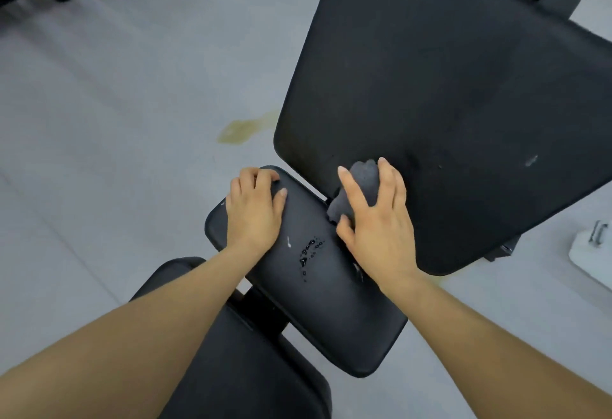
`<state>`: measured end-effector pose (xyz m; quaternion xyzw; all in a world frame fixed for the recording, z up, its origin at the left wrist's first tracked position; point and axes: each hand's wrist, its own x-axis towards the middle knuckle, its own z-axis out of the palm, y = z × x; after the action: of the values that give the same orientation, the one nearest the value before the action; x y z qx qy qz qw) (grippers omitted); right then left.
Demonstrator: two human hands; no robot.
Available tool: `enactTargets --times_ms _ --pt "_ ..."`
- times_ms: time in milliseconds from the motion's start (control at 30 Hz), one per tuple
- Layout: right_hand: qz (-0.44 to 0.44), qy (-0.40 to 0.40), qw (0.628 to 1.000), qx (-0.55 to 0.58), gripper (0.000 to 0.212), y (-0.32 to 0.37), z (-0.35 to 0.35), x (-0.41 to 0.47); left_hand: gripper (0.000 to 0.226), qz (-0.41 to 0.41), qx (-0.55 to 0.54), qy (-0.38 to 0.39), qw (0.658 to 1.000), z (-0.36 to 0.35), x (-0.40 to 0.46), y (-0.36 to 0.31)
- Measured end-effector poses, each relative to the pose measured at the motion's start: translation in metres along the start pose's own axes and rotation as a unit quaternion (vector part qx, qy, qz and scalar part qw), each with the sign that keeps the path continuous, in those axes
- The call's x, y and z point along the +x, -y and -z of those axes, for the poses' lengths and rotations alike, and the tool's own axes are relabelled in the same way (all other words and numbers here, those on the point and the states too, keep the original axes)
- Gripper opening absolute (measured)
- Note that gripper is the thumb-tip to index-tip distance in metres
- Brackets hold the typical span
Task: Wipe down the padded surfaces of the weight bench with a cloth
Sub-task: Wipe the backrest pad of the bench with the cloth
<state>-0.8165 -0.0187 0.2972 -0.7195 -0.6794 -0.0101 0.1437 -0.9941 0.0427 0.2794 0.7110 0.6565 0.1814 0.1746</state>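
Right hand (377,220) is curled round the dark cloth (362,187), thumb and fingers bunching it — pressed down right where the small seat pad (308,302) meets the big back pad (447,104). Just left of that grip, the left hand (256,210) lies on the seat pad, fingertips hooked over its far edge. Water drops (309,251) sit between the two wrists — below the cloth.
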Motion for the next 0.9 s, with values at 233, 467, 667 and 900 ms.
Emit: enactTargets --times_ms 233,467,667,900 --pt "0.141 0.001 0.988 -0.063 0.066 -0.027 -0.001 0.011 0.021 -0.029 0.054 -0.108 0.992 -0.021 -0.004 0.005" --pt "0.179 -0.007 0.982 -0.052 0.054 0.034 -0.014 0.1 0.025 -0.024 0.07 -0.105 0.992 -0.025 -0.002 0.008" --pt "0.208 0.037 0.977 -0.018 0.031 -0.016 0.013 0.043 0.023 -0.026 0.065 -0.105 0.992 -0.023 -0.003 0.007" --pt "0.233 -0.009 0.972 -0.034 0.035 0.012 -0.01 0.082 0.025 -0.033 0.079 -0.12 0.989 -0.028 -0.002 0.009"
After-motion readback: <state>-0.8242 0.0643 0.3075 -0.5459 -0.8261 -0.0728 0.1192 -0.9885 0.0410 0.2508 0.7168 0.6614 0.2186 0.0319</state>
